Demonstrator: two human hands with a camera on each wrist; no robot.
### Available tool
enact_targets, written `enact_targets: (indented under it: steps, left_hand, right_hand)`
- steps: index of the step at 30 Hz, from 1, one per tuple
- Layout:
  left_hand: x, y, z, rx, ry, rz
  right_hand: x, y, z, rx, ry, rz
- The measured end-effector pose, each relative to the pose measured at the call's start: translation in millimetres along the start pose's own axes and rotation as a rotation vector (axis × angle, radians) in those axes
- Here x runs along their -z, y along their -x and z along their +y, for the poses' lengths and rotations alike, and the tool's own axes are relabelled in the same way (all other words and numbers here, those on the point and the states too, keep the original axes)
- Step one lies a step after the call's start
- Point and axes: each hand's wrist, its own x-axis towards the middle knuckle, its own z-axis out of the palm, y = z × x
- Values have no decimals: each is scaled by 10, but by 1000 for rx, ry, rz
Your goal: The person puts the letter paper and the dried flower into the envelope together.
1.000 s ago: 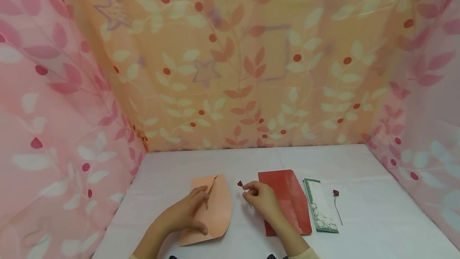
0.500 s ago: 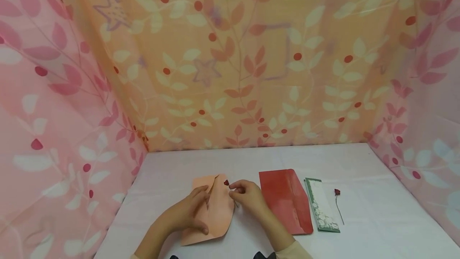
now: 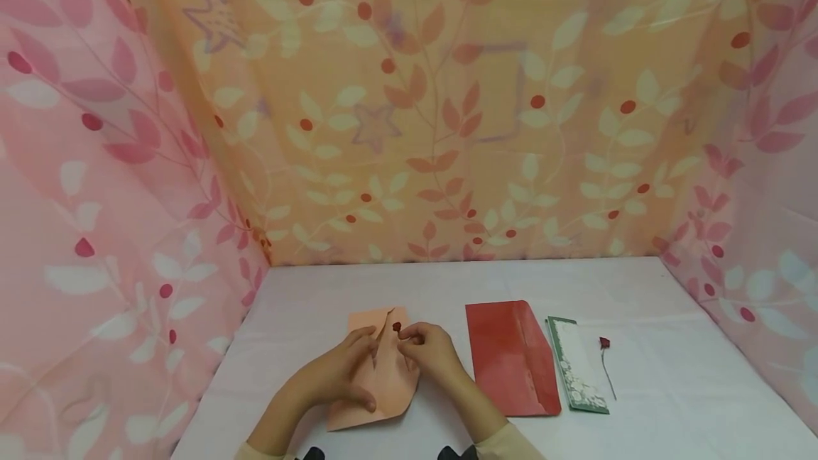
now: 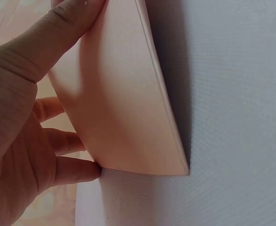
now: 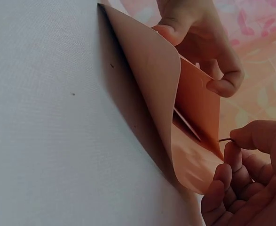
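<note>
Lower centre: left hand point(image 3: 339, 382) grips peach envelope point(image 3: 390, 392), holding its flap open. Right hand point(image 3: 429, 353) pinches small rose stem point(image 3: 397, 327) at envelope mouth.

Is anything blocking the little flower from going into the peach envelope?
Nothing visible. The left hand holds the envelope open, and the right hand pinches the flower right at its mouth.

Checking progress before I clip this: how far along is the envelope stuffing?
Done: peach envelope held open by left hand. In hand: right hand pinches a small rose at its mouth, stem partly inside. Left: red envelope, green card and second rose lie untouched.
</note>
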Motion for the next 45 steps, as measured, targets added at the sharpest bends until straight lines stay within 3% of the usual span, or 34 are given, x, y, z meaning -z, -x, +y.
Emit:
enact_targets:
  steps: [8,17,24,30,45]
  left_hand:
    - [-52,4,-25,28,16,-12]
    - [-48,-10,-31,3,-1,-11]
    - [-40,-23,-60,-1,-9,-12]
    - [-26,-25,-60,-9,-13,-12]
    - [-6,-14,-48,-8,-24,-1]
  right_hand:
    - [-73,0,29,-12,37,10]
    - [-74,31,-64,-5,125,39]
    - [-150,-8,-72,40,88,5]
    - [-233,-40,-31,2,-1,-26]
    - [-406,-54,-33,-36,-71,13]
